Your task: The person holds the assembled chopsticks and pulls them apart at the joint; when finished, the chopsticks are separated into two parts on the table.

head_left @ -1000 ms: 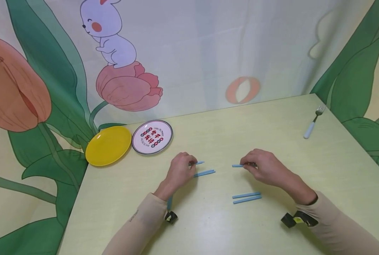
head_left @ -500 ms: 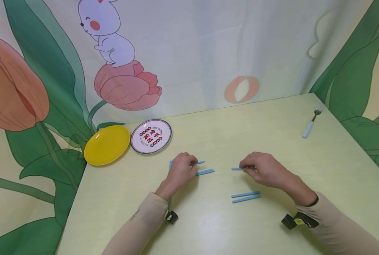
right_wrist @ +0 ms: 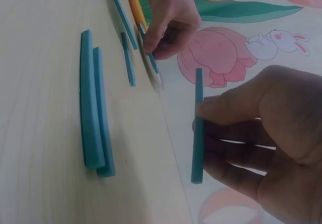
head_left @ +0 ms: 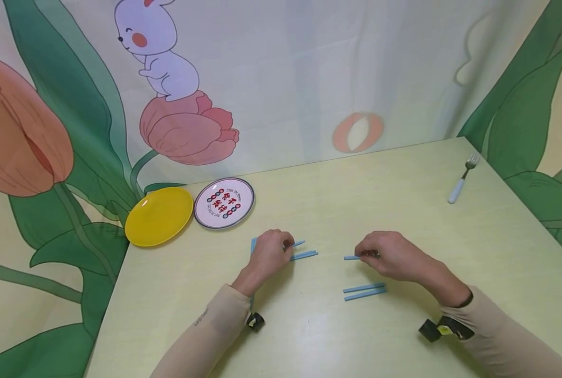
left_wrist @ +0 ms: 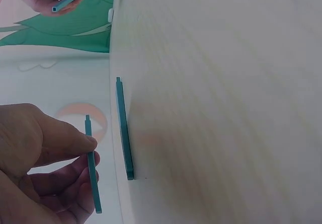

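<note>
My left hand [head_left: 270, 253] pinches a blue chopstick piece [left_wrist: 94, 183] between thumb and fingers; a narrow peg tops it in the left wrist view. Just beneath, two blue sticks [head_left: 304, 255] lie partly covered by that hand. To the right, my right hand [head_left: 389, 253] pinches another chopstick piece [right_wrist: 198, 143], its left end pointing toward the left hand. The two held pieces are apart. Two more blue sticks [head_left: 365, 296] lie side by side on the table below the right hand. Further blue [head_left: 253, 244] shows beside the left hand, mostly hidden.
A yellow plate [head_left: 158, 217] and a white printed plate [head_left: 224, 203] stand at the table's back left. Far right lies a fork [head_left: 457, 190] with a pale handle. A patterned curtain [head_left: 281, 79] hangs behind the pale table [head_left: 309, 336].
My right hand has come down a little, nearer to the two sticks below it, with its chopstick piece still held. The left hand has dipped slightly, keeping its piece.
</note>
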### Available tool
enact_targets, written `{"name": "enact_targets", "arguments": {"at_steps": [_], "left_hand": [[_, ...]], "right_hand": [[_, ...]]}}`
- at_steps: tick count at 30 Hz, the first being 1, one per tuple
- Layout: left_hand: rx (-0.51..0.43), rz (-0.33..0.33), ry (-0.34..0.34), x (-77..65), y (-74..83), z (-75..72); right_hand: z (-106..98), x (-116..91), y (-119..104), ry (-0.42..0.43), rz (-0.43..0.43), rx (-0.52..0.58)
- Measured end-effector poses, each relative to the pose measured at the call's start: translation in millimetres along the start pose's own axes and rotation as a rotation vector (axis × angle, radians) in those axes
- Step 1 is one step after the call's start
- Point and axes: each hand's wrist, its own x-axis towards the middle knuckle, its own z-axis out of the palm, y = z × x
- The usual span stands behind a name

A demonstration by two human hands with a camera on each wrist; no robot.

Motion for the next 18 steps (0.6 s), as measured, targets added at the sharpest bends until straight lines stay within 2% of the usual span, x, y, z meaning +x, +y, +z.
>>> {"name": "enact_targets", "arguments": {"at_steps": [11,18], "left_hand": [[-0.019,-0.025,-0.098,3.3,0.9,-2.3],[0.012,0.004,-0.142,4.9,-1.4,-2.4]], "right_hand": [[4.7,-3.1,1.9,-0.021,-0.074,0.008],[5.8,-2.2,-0.2,-0.063,-0.109,0.05]]}}
